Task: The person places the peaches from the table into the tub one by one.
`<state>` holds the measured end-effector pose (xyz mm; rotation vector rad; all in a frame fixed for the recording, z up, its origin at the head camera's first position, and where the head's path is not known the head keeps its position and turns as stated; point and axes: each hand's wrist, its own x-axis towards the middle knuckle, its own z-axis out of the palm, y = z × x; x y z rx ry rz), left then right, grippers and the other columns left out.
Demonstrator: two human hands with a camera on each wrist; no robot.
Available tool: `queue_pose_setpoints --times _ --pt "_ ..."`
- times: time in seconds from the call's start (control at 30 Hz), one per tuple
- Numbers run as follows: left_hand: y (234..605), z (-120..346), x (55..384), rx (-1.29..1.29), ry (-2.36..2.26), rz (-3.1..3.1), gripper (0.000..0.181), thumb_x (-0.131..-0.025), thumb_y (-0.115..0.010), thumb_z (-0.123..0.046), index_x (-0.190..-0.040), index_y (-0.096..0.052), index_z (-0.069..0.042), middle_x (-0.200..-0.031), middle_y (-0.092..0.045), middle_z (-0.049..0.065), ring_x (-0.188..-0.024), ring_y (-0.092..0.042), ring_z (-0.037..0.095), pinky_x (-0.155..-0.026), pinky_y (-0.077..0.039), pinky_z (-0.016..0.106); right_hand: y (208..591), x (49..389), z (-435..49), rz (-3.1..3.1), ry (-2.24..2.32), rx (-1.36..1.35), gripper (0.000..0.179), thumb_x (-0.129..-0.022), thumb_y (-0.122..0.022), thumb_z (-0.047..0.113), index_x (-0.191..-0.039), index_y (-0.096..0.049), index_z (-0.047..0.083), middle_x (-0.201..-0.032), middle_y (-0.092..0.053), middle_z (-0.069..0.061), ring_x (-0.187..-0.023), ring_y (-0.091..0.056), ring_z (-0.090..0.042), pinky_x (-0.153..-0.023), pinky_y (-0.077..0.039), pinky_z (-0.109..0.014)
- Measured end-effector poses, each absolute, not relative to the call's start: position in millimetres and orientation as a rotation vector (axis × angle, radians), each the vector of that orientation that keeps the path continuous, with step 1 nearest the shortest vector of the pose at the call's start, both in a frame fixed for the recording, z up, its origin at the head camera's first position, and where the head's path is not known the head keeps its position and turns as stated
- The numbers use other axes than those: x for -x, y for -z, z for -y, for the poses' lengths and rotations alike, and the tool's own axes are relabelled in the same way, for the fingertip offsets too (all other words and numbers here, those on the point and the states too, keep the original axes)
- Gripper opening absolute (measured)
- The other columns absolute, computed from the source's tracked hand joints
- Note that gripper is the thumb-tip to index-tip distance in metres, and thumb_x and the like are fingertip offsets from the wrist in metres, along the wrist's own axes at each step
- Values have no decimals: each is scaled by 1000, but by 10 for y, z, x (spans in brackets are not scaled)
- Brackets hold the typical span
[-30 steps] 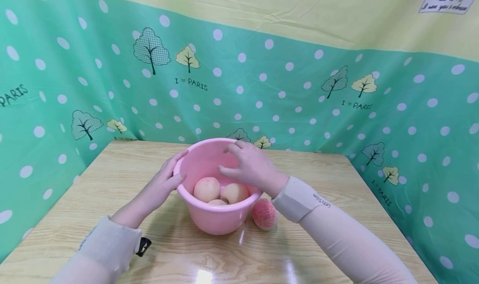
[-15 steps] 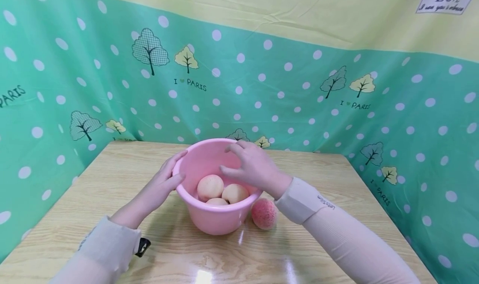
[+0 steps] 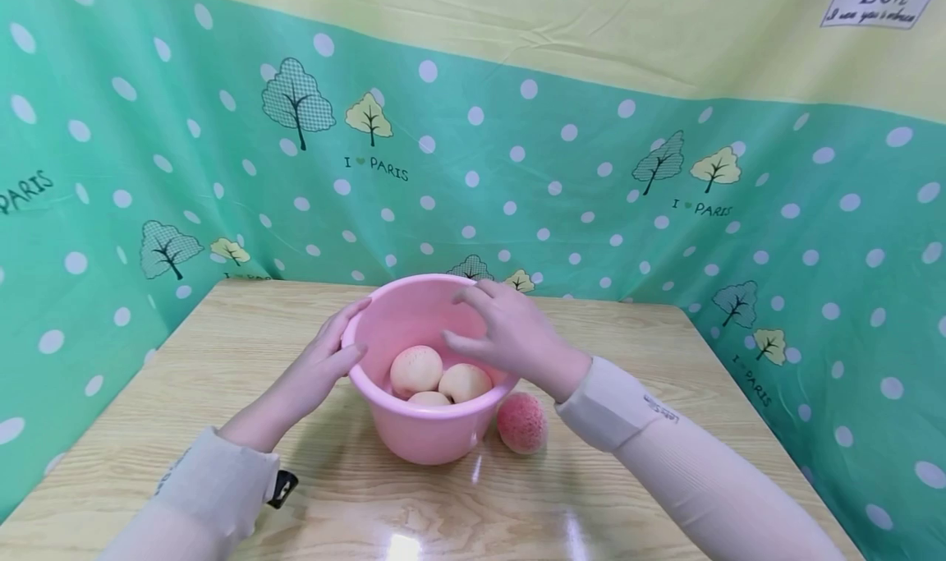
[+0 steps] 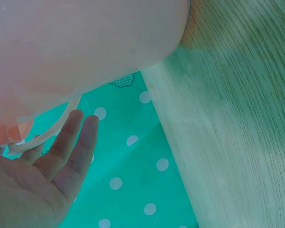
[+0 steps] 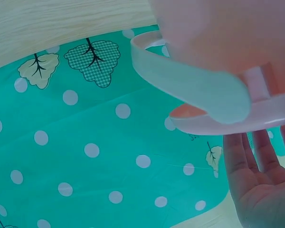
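A pink plastic bucket [image 3: 430, 436] stands on the table, with three pale peaches inside: one on the left [image 3: 415, 370], one on the right [image 3: 465, 383] and one mostly hidden behind the near rim. My left hand [image 3: 319, 364] holds the left rim, thumb over the edge and fingers outside. In the left wrist view those fingers lie along the outer wall by the handle [image 4: 61, 122]. Over the bucket's right side hovers my right hand [image 3: 506, 331], fingers spread and loosely bent, holding nothing. A redder peach [image 3: 521, 423] lies on the table beside the bucket, below my right wrist.
The wooden table [image 3: 244, 323] reaches back to a green dotted cloth [image 3: 517, 175] hung on three sides. In the right wrist view, the bucket's handle [image 5: 190, 85] hangs down against the outer wall. A small black clip [image 3: 283, 488] shows at my left cuff.
The left peach in the bucket has shifted slightly right and then settled. My right hand has drawn a little to the right. The left hand keeps its hold on the rim.
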<state>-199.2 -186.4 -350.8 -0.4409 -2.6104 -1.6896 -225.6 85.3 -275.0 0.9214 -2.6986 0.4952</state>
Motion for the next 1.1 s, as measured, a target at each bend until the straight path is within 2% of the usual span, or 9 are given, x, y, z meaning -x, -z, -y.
queue_pose_setpoints --times 0.63,1.1 --pt "3505 1853 1985 433 1694 2616 63 -100 -44 -24 -159 -19 -23 -163 -16 15 -141 -33 38 -103 -43 54 2737 2123 -1000 2678 -483 -915 43 -85 -74 39 -119 -64 15 -113 -63 -4 -104 -61 -23 -91 -52 -42" --pt "3497 1850 1978 425 1688 2616 63 -101 -43 -25 -159 -19 -22 -162 -17 16 -141 -33 39 -102 -43 54 2750 2067 -1099 2680 -477 -863 42 -85 -73 40 -117 -66 15 -107 -63 -3 -97 -60 -21 -85 -53 -40"
